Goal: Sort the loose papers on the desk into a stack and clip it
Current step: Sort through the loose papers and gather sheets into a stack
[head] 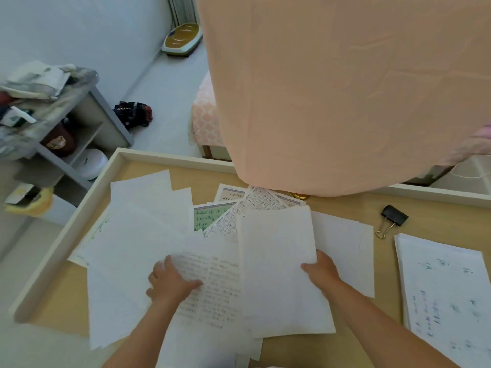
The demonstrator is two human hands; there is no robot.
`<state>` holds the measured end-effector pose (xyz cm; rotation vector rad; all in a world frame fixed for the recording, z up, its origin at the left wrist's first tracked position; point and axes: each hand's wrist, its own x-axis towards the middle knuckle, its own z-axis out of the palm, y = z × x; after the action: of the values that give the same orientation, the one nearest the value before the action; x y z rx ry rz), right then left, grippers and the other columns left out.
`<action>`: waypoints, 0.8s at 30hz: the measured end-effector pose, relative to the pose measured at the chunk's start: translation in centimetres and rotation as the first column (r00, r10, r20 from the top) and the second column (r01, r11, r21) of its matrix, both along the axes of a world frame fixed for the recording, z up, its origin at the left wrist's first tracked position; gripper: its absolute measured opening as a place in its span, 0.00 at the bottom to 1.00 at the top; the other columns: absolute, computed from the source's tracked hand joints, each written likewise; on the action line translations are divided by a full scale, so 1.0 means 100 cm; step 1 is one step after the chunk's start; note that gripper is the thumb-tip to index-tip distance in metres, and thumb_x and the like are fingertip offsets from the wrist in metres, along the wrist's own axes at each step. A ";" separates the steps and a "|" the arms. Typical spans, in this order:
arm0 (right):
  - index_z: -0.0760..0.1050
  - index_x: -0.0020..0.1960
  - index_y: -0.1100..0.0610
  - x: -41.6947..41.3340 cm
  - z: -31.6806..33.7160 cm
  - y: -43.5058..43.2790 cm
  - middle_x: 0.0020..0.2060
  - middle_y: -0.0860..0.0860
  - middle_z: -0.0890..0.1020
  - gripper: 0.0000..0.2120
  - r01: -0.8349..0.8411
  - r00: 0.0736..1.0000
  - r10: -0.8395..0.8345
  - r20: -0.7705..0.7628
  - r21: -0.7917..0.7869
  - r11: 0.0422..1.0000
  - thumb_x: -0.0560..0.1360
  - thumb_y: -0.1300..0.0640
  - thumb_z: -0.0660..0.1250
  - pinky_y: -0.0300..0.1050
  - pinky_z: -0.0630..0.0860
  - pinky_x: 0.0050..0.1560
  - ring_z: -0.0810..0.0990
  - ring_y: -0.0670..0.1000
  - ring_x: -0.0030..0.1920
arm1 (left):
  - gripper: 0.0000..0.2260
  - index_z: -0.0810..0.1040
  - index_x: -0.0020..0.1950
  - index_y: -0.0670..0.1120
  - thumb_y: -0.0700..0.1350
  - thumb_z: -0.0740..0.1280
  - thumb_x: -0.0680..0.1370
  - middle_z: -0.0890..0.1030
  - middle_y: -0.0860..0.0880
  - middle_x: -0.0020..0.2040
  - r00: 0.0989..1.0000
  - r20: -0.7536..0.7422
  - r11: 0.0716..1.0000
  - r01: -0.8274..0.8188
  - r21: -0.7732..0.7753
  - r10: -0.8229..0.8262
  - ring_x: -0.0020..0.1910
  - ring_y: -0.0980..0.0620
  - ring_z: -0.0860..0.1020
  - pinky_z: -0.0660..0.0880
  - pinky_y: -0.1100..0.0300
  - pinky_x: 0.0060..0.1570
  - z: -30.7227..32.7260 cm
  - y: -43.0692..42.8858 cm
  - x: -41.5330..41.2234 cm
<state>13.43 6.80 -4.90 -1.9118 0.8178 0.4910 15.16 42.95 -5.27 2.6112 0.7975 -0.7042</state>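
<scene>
- Head view: a pale wooden desk (345,205) with a raised white rim holds loose papers (138,235), thin white rectangular sheets fanned out and overlapping across its left and middle.
- The left hand (172,284) lies flat with fingers spread on a lined sheet (218,288) full of small handwriting, too blurred to read.
- The right hand (322,272) grips a sheaf of white sheets (279,261) by its right edge, thumb on top; the other fingers are hidden beneath.
- Far of the sheaf, printed sheets with grid patterns (239,211) and green borders peek out, mostly covered.
- A black binder clip (394,215) with bent silver wire handles lies on bare wood at far right, apart from all paper.
- Near it on the right sits a squared stack (443,301) with blue writing on top, cut off by the frame edge.
- A smooth peach cloth (345,88) hangs over the desk's far side, hiding most of a small gold thing (299,195).
- A grey shelf unit (111,123), cluttered and blurred, stands at far left.
</scene>
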 end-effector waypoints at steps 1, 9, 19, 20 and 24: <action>0.74 0.66 0.57 0.001 0.001 0.006 0.58 0.54 0.81 0.19 -0.011 0.999 0.011 0.030 -0.005 1.000 0.75 0.64 0.67 0.44 0.74 0.49 0.77 0.53 0.49 | 0.54 0.52 0.76 0.49 0.64 0.78 0.60 0.55 0.44 0.76 0.998 -0.018 0.999 -0.052 -0.010 0.052 0.73 0.41 0.57 0.65 0.40 0.66 -0.001 0.008 -0.006; 0.76 0.62 0.53 0.009 0.008 0.047 0.50 0.47 0.81 0.17 -0.215 0.974 0.215 0.066 0.002 0.977 0.75 0.67 0.67 0.42 0.73 0.49 0.79 0.48 0.47 | 0.38 0.64 0.69 0.46 0.56 0.78 0.66 0.63 0.42 0.65 0.993 0.078 0.990 -0.074 -0.118 0.084 0.66 0.41 0.64 0.71 0.48 0.58 -0.004 0.022 -0.021; 0.76 0.60 0.54 0.008 0.013 0.072 0.52 0.51 0.82 0.19 -0.370 0.928 0.370 -0.035 0.005 0.929 0.72 0.67 0.68 0.40 0.77 0.44 0.81 0.51 0.50 | 0.05 0.78 0.49 0.51 0.42 0.66 0.78 0.81 0.51 0.48 0.977 0.212 0.885 0.107 -0.453 -0.010 0.48 0.49 0.79 0.74 0.57 0.45 0.008 0.035 -0.008; 0.76 0.61 0.54 0.009 0.015 0.071 0.53 0.51 0.82 0.18 -0.377 0.925 0.377 -0.053 0.026 0.926 0.73 0.67 0.69 0.41 0.77 0.44 0.81 0.50 0.50 | 0.05 0.79 0.50 0.51 0.42 0.65 0.79 0.81 0.52 0.48 0.980 0.199 0.878 0.121 -0.463 -0.030 0.48 0.50 0.79 0.75 0.56 0.46 0.009 0.037 -0.006; 0.77 0.57 0.54 0.010 0.024 0.064 0.50 0.50 0.83 0.14 -0.384 0.916 0.383 -0.119 0.017 0.923 0.74 0.66 0.69 0.38 0.75 0.38 0.81 0.48 0.46 | 0.05 0.80 0.52 0.49 0.46 0.65 0.78 0.81 0.52 0.47 0.979 0.206 0.918 0.076 -0.390 0.007 0.46 0.50 0.79 0.74 0.57 0.44 0.013 0.053 0.007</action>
<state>14.44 13.23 -2.51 -2.0725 0.5150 0.8500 15.88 48.21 -4.00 2.2839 0.4874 -0.5299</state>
